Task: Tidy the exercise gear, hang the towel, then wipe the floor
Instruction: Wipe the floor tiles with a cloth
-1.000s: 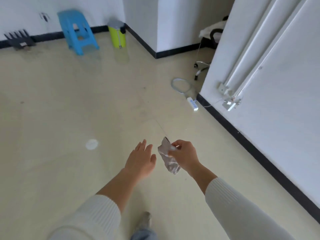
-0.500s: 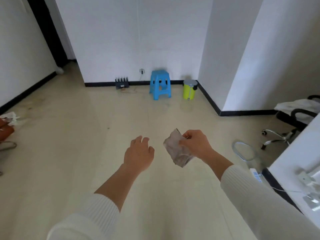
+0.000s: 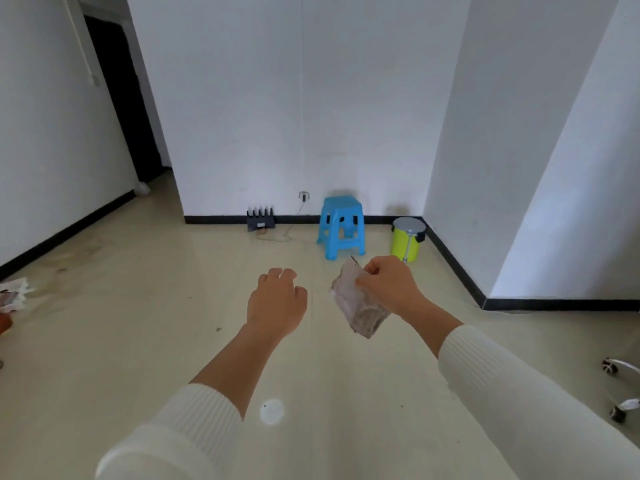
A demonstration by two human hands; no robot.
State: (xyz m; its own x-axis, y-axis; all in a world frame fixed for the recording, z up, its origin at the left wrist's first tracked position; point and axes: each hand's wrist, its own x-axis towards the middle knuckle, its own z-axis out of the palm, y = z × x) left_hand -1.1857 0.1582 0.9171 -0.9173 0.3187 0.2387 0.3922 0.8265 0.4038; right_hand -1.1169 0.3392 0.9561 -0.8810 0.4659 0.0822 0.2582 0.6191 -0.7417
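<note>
My right hand pinches the top of a crumpled greyish wipe, which hangs in the air at waist height over the beige floor. My left hand is held out beside it, about a hand's width to the left, palm down with loosely curled fingers and holding nothing. A round pale spot shows on the floor below my left forearm. Both arms wear white ribbed sleeves.
A blue plastic stool and a lime-green pedal bin stand by the far wall, with a dark rack and a cable left of them. Chair casters show at right, papers at left. A dark doorway opens far left.
The view swung up and left from the right-hand wall to face the far wall. Both hands kept their pose, the right one still holding the wipe.
</note>
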